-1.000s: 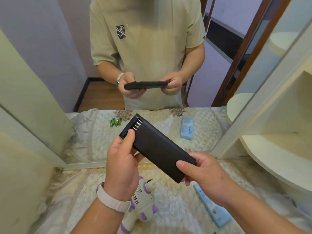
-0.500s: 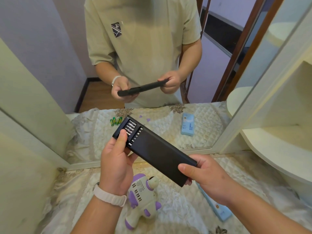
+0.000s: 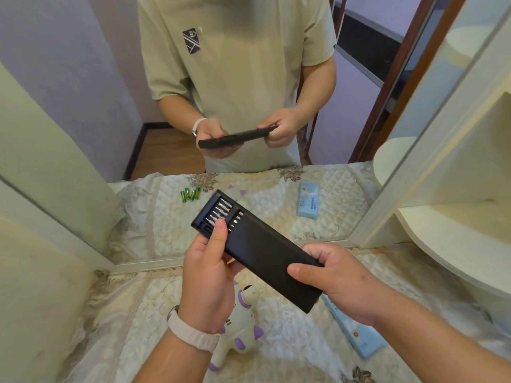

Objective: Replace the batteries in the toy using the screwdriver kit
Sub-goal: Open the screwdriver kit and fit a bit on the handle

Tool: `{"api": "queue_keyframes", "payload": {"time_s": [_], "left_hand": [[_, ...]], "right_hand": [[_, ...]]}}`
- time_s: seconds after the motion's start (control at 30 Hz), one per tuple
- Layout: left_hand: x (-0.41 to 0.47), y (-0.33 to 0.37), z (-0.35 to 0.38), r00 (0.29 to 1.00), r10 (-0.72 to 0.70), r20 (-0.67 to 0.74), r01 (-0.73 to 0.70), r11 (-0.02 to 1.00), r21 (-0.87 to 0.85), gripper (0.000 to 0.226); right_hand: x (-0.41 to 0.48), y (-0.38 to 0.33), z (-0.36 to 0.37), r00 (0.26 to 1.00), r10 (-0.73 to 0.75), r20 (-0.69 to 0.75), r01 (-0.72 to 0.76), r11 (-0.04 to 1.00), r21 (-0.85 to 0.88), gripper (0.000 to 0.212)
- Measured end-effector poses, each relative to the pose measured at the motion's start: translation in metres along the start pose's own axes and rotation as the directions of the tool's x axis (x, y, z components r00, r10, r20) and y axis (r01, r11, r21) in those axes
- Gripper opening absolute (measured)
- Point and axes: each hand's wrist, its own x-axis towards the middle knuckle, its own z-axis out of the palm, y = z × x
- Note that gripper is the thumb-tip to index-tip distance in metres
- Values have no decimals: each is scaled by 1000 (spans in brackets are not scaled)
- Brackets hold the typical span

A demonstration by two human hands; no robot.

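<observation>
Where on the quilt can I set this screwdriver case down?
Bare quilted cover lies left of the toy, up to the mirror frame. Under the case it is crowded: the toy lies there and the blue box to its right.

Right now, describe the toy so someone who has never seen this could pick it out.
Start at the quilted cream cloth below the mirror. Directly under the two hands holding the black case lies a small white plastic toy figure. Its purple patches distinguish it from the flat light-blue box beside it.

Screwdriver kit (image 3: pixel 265 255) above toy (image 3: pixel 240 330); box (image 3: pixel 351 330) to its right.
</observation>
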Motion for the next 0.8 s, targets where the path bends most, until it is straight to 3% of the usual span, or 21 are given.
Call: {"api": "queue_keyframes", "payload": {"time_s": [0.33, 0.53, 0.8], "left_hand": [[3, -6, -5, 999, -28, -25, 26, 995, -93, 25], [16, 0, -18, 996, -5, -89, -7, 991, -135, 22], [18, -2, -27, 1000, -2, 21, 0, 995, 102, 20]], "right_hand": [[-1, 2, -4, 999, -6, 46, 7, 1000, -21, 41], [-1, 7, -12, 998, -5, 63, 7, 999, -39, 27], [4, 14, -9, 990, 88, 112, -83, 996, -43, 14]]}}
